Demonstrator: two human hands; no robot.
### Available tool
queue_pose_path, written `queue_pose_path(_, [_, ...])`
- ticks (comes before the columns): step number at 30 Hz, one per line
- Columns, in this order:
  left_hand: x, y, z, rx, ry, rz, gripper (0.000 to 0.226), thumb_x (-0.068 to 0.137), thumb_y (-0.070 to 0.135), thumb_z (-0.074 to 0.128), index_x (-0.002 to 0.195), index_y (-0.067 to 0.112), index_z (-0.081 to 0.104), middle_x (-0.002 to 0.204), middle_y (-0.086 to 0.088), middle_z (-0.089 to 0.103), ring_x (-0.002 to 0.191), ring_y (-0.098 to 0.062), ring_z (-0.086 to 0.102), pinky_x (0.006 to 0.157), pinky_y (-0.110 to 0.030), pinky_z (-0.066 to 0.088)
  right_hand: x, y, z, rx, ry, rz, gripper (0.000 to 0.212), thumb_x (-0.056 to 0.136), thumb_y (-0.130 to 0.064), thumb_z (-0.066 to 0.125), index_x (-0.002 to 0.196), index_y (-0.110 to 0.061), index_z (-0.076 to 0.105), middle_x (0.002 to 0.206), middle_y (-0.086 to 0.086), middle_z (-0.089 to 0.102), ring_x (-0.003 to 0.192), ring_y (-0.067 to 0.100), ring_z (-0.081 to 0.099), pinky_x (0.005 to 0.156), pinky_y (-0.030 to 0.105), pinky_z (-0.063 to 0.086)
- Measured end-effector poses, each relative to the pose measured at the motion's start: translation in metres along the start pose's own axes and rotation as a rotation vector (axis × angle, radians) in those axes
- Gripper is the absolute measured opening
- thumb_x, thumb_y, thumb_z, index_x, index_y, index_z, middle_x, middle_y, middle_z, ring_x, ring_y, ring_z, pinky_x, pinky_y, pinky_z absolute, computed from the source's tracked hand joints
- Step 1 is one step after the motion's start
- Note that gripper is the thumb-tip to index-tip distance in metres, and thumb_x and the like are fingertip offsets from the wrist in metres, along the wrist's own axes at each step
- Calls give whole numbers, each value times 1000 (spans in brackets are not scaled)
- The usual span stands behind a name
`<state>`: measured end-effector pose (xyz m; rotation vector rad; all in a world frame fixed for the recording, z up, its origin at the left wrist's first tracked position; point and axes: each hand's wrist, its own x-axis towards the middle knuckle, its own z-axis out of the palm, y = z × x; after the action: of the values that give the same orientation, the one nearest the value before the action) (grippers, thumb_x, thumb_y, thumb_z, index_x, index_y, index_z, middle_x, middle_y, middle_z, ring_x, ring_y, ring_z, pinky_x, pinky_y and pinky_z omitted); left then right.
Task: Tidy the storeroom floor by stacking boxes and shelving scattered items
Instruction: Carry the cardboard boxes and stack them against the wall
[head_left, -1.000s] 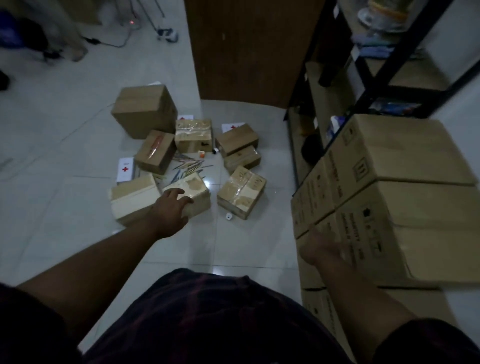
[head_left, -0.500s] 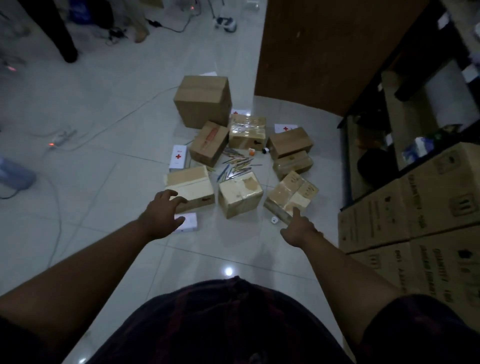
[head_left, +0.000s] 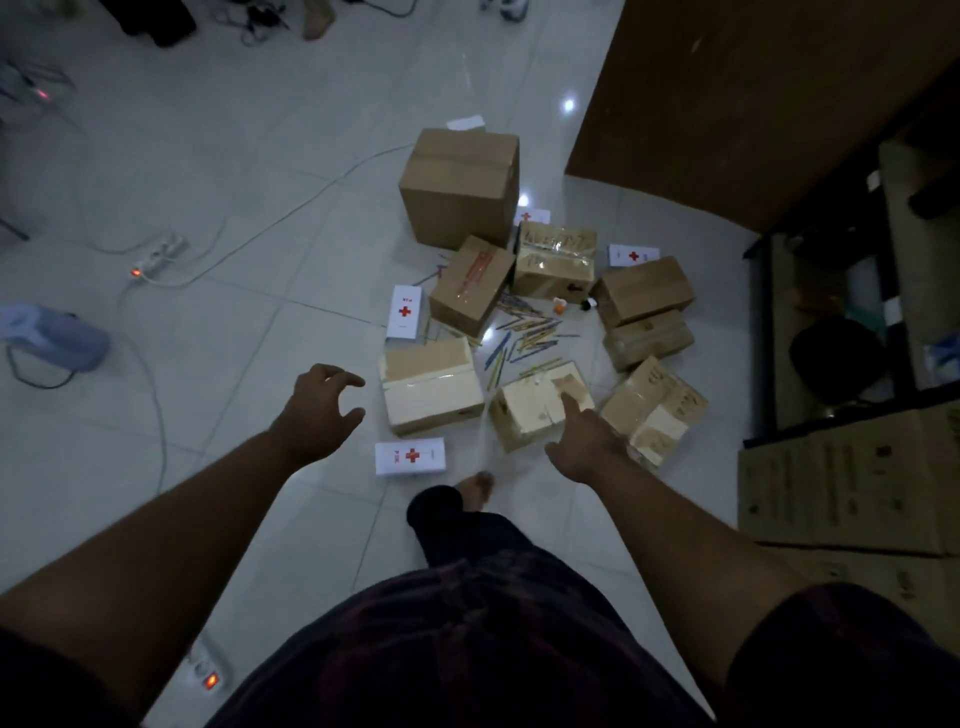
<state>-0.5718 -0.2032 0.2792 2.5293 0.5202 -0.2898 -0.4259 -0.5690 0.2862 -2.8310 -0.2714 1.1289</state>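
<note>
Both your hands have moved forward toward the boxes on the floor (head_left: 249, 364). Your right hand (head_left: 587, 441) now lies over the torn pale box (head_left: 524, 410), fingers (head_left: 569, 406) stretched forward, holding nothing. Your left hand (head_left: 319, 410) hovers empty, fingers spread and slightly curled, just left of the taped box (head_left: 431, 395). That box's long axis runs left to right, and your left hand is nearer to it.
</note>
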Motion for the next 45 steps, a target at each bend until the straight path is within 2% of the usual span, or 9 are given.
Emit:
queue_pose_path(7, [107, 4, -61, -18, 37, 12, 45, 89, 27, 76, 131, 24, 62, 137, -8, 48, 129, -27, 43, 110, -36, 34, 108, -26, -68, 26, -71, 208, 98, 93, -43, 57, 162, -30, -12, 163, 16, 24, 146, 42, 29, 116, 70, 21])
queue_pose_path(14, [211, -15, -122, -59, 83, -32, 42, 87, 21, 78, 128, 18, 65, 131, -12, 55, 127, -31, 48, 112, -45, 36, 180, -97, -151, 220, 71, 3, 97, 86, -52, 59, 162, -34, 2, 149, 15, 46, 130, 39, 50, 105, 52, 46])
queue_pose_path(18, [277, -28, -136, -33, 0, 1, 43, 85, 18, 80, 126, 14, 68, 129, -16, 58, 127, -31, 50, 108, -38, 34, 214, -132, -164, 509, 108, 36, 95, 89, -43, 68, 163, -27, 9, 146, 13, 55, 125, 38, 57, 99, 43, 52])
queue_pose_path(24, [426, -40, -165, 28, -193, 115, 45, 87, 30, 78, 130, 22, 64, 138, -14, 51, 131, -33, 47, 112, -40, 34, 246, -176, -161, 762, 175, 305, 89, 94, -34, 66, 163, -21, 12, 123, 16, 61, 112, 37, 61, 85, 33, 47])
queue_pose_path(27, [502, -37, -192, 37, -271, 159, 45, 89, 34, 76, 130, 23, 63, 140, -17, 49, 131, -33, 48, 111, -41, 37, 257, -203, -159, 848, 221, 458, 86, 94, -31, 67, 162, -15, 18, 143, 20, 55, 128, 40, 55, 102, 41, 47])
queue_pose_path(30, [570, -35, -220, 79, -329, 241, 46, 89, 39, 75, 130, 23, 63, 139, -17, 52, 131, -32, 48, 111, -42, 39, 267, -241, -164, 939, 272, 604, 85, 91, -33, 67, 160, -13, 22, 141, 21, 58, 128, 38, 56, 105, 42, 46])
queue_pose_path(33, [624, -40, -247, 120, -324, 281, 47, 88, 38, 76, 129, 19, 64, 138, -21, 54, 132, -35, 48, 112, -42, 38, 273, -288, -177, 922, 315, 635, 81, 91, -32, 68, 158, -12, 27, 142, 19, 56, 134, 39, 50, 108, 39, 42])
queue_pose_path(37, [657, -46, -269, 104, -317, 257, 49, 88, 37, 76, 131, 17, 64, 138, -25, 51, 130, -39, 51, 112, -43, 40, 275, -336, -185, 810, 324, 557, 94, 76, -53, 60, 157, -20, 25, 133, 17, 60, 127, 38, 56, 104, 48, 49])
queue_pose_path(45, [679, -67, -292, 110, -375, 296, 51, 87, 47, 75, 129, 20, 63, 134, -24, 54, 113, -39, 62, 104, -45, 49, 283, -376, -203, 703, 350, 582, 89, 88, -48, 65, 160, -22, 21, 144, 19, 49, 131, 40, 49, 106, 49, 46])
